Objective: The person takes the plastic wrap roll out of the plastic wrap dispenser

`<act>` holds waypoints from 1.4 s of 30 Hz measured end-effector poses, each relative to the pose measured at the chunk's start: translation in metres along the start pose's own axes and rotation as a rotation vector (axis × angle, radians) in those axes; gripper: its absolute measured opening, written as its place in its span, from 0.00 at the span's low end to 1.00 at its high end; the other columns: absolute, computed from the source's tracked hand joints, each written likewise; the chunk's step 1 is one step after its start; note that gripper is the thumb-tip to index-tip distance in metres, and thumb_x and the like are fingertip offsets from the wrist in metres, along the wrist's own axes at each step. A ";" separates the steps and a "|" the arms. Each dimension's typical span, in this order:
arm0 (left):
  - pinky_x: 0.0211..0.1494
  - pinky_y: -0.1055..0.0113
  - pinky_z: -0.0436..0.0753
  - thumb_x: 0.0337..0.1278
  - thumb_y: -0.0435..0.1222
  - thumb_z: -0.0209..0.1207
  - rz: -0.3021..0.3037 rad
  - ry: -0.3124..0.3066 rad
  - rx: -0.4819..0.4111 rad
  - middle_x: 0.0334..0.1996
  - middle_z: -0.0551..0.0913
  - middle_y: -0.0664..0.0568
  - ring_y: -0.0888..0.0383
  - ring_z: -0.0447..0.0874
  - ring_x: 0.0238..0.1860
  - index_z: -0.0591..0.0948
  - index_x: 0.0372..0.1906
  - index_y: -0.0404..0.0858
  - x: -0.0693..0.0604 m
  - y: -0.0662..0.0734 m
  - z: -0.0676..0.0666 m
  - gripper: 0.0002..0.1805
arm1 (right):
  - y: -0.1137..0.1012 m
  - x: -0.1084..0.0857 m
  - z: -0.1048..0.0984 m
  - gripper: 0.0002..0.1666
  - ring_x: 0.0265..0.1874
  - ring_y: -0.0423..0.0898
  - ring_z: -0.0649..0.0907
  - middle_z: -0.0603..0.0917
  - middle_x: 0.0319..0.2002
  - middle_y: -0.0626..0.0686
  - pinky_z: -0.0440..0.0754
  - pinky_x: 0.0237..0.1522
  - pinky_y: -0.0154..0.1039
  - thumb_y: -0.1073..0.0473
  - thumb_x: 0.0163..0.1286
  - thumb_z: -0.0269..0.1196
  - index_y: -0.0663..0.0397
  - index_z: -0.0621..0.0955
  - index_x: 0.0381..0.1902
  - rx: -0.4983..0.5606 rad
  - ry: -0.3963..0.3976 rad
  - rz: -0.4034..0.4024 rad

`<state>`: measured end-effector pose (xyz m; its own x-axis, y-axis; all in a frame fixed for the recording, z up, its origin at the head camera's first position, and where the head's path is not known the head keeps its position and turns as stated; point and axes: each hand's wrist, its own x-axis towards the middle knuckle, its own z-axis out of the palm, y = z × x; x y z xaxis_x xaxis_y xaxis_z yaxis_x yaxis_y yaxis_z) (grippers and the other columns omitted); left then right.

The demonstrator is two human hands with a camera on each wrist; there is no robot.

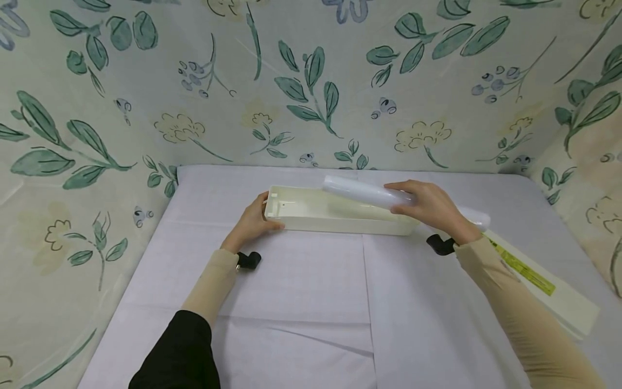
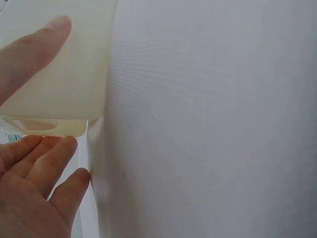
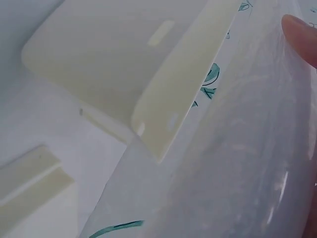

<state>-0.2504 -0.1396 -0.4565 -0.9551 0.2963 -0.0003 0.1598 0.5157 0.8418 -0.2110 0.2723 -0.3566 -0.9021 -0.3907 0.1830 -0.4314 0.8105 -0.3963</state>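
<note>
A roll of cling film (image 1: 357, 192) is held by my right hand (image 1: 432, 205), whose thumb and fingers curl round it. Its left part lies over the long cream plastic box (image 1: 335, 225); its other end (image 1: 476, 217) sticks out past the wrist on the right. My left hand (image 1: 252, 219) grips the box's left end, the thumb on the front wall and the fingers at the end. In the left wrist view the thumb (image 2: 42, 49) presses the box wall (image 2: 54, 94). The right wrist view shows the translucent roll (image 3: 237, 163) close up beside the box (image 3: 168, 99).
A long cream lid (image 1: 573, 308) with a yellow label (image 1: 527, 270) lies slantwise at the right, partly behind the right forearm. A white cloth (image 1: 301, 302) with creases covers the table. Leaf-patterned fabric (image 1: 311, 81) hangs behind and at the sides.
</note>
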 end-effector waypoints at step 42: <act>0.66 0.48 0.63 0.42 0.35 0.74 -0.025 -0.011 -0.001 0.68 0.62 0.38 0.42 0.64 0.66 0.51 0.73 0.34 -0.002 0.005 -0.001 0.56 | 0.019 -0.035 -0.016 0.31 0.40 0.54 0.80 0.81 0.52 0.60 0.76 0.39 0.52 0.58 0.55 0.73 0.53 0.79 0.58 -0.049 0.054 0.029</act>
<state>-0.2484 -0.1387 -0.4520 -0.9561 0.2919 -0.0269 0.1359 0.5225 0.8417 -0.1873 0.3083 -0.3562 -0.9127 -0.3439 0.2207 -0.4038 0.8418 -0.3583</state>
